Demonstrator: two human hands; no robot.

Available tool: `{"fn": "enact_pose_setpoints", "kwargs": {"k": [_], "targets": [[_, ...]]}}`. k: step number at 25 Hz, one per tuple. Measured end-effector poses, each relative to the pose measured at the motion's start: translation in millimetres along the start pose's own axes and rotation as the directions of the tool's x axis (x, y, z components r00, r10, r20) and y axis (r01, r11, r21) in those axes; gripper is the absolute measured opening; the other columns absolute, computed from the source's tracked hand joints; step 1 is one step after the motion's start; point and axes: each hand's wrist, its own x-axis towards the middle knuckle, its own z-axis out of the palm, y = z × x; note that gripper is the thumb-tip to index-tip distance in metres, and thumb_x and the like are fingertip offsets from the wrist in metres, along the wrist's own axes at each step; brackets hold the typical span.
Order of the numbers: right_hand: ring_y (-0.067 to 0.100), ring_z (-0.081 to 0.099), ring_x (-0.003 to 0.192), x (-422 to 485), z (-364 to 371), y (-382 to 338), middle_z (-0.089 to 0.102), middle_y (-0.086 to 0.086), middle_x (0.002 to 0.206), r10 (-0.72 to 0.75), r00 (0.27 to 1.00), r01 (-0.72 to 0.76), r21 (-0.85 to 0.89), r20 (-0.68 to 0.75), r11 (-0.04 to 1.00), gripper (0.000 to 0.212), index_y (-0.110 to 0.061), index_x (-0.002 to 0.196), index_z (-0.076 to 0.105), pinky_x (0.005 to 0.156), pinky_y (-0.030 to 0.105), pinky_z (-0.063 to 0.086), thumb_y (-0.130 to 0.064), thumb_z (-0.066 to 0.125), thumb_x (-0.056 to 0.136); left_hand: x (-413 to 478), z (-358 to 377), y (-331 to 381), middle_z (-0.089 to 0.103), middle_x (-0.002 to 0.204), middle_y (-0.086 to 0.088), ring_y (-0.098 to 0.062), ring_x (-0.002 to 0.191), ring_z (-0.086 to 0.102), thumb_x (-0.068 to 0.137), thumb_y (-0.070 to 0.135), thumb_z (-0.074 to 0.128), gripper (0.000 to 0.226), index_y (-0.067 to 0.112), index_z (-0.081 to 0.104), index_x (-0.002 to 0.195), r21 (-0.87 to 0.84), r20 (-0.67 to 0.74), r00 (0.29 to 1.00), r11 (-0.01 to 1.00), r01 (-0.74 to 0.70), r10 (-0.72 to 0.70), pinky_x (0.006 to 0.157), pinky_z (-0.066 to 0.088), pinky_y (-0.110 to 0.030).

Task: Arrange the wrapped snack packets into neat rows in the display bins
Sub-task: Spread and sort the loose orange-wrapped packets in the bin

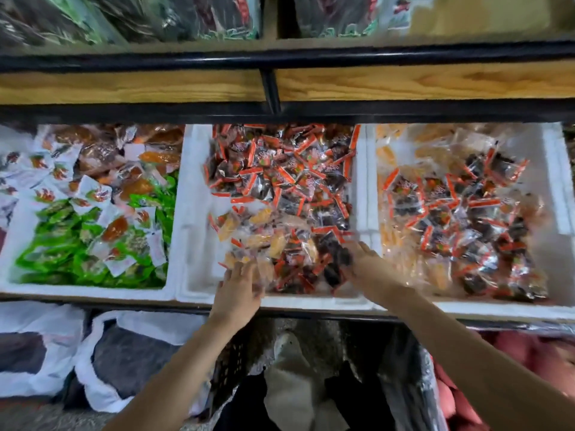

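Three white foam bins stand side by side on a shelf. The middle bin holds a loose heap of dark packets with red-orange edges and some clear packets of yellow snacks. My left hand rests at the bin's front edge, its fingers on clear packets. My right hand reaches into the front right of the same bin, fingers curled among dark packets; blur hides the grip. The right bin has the same dark packets over yellow ones. The left bin mixes green, white and orange packets.
A wooden shelf board with a black metal frame runs above the bins, with more bagged goods on top. Below the shelf stand white plastic bags, a black crate and red sacks.
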Motion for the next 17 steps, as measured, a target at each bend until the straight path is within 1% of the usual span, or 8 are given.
{"fn": "enact_pose_setpoints", "kwargs": {"k": [3, 5, 6, 8, 10, 12, 15, 17], "targets": [[0.023, 0.024, 0.139, 36, 23, -42, 0.023, 0.000, 0.152, -0.116, 0.993, 0.118, -0.045, 0.030, 0.992, 0.061, -0.025, 0.147, 0.022, 0.112, 0.037, 0.024, -0.009, 0.045, 0.093, 41, 9, -23, 0.025, 0.152, -0.011, -0.031, 0.138, 0.029, 0.087, 0.050, 0.060, 0.078, 0.015, 0.024, 0.148, -0.243, 0.109, 0.985, 0.957, 0.158, -0.135, 0.110, 0.032, -0.043], [0.022, 0.009, 0.143, 56, 38, -64, 0.008, -0.004, 0.157, -0.236, 0.968, 0.246, -0.140, 0.083, 0.959, 0.077, -0.031, 0.149, 0.013, 0.116, 0.041, 0.018, 0.004, 0.043, 0.088, 56, 14, -21, 0.019, 0.155, -0.011, -0.032, 0.140, 0.027, 0.079, 0.057, 0.066, 0.095, 0.017, 0.017, 0.150, -0.373, 0.192, 0.964, 0.895, 0.244, -0.183, 0.113, 0.029, -0.045], [0.022, 0.002, 0.145, 65, 45, -70, 0.003, -0.005, 0.158, -0.286, 0.949, 0.309, -0.212, 0.131, 0.927, 0.081, -0.032, 0.149, 0.009, 0.117, 0.044, 0.016, 0.008, 0.042, 0.086, 62, 17, -18, 0.016, 0.155, -0.011, -0.033, 0.141, 0.025, 0.077, 0.056, 0.070, 0.100, 0.018, 0.014, 0.150, -0.397, 0.205, 0.959, 0.879, 0.265, -0.196, 0.114, 0.028, -0.048], [0.021, -0.008, 0.145, 82, 57, -78, -0.002, -0.006, 0.158, -0.310, 0.923, 0.369, -0.297, 0.227, 0.881, 0.084, -0.030, 0.150, 0.007, 0.118, 0.046, 0.009, 0.013, 0.039, 0.085, 66, 22, -10, 0.006, 0.156, -0.009, -0.036, 0.144, 0.012, 0.075, 0.052, 0.073, 0.103, 0.019, 0.011, 0.151, -0.375, 0.200, 0.957, 0.886, 0.274, -0.211, 0.116, 0.019, -0.052], [0.020, -0.002, 0.145, 94, 61, -80, 0.005, -0.005, 0.158, -0.303, 0.925, 0.365, -0.319, 0.227, 0.875, 0.080, -0.029, 0.149, 0.014, 0.116, 0.043, 0.010, 0.013, 0.040, 0.085, 68, 28, -6, 0.002, 0.156, -0.010, -0.037, 0.144, 0.005, 0.071, 0.049, 0.078, 0.107, 0.020, 0.012, 0.151, -0.380, 0.189, 0.949, 0.872, 0.308, -0.252, 0.117, 0.014, -0.052], [0.021, 0.015, 0.142, 103, 61, -77, 0.024, -0.002, 0.154, -0.312, 0.939, 0.342, -0.313, 0.143, 0.886, 0.068, -0.028, 0.144, 0.030, 0.115, 0.040, 0.017, 0.007, 0.042, 0.088, 71, 36, -6, 0.011, 0.153, -0.014, -0.039, 0.142, 0.010, 0.071, 0.039, 0.080, 0.101, 0.019, 0.019, 0.148, -0.451, 0.117, 0.943, 0.830, 0.329, -0.311, 0.114, 0.018, -0.052], [0.020, 0.035, 0.132, 109, 57, -71, 0.045, -0.002, 0.141, -0.292, 0.954, 0.300, -0.225, 0.069, 0.927, 0.040, -0.026, 0.131, 0.049, 0.109, 0.035, 0.029, -0.015, 0.052, 0.093, 70, 33, 4, 0.026, 0.145, -0.017, -0.041, 0.136, 0.020, 0.075, 0.008, 0.067, 0.078, 0.012, 0.027, 0.142, -0.606, -0.044, 0.923, 0.745, 0.279, -0.382, 0.112, 0.023, -0.057], [0.019, 0.040, 0.129, 108, 53, -70, 0.045, -0.003, 0.140, -0.261, 0.965, 0.264, -0.128, 0.034, 0.956, 0.037, -0.024, 0.129, 0.050, 0.106, 0.034, 0.034, -0.027, 0.055, 0.093, 67, 31, 13, 0.028, 0.142, -0.016, -0.037, 0.133, 0.023, 0.075, -0.001, 0.062, 0.078, 0.012, 0.024, 0.142, -0.641, -0.109, 0.909, 0.728, 0.245, -0.402, 0.108, 0.028, -0.060]]}}
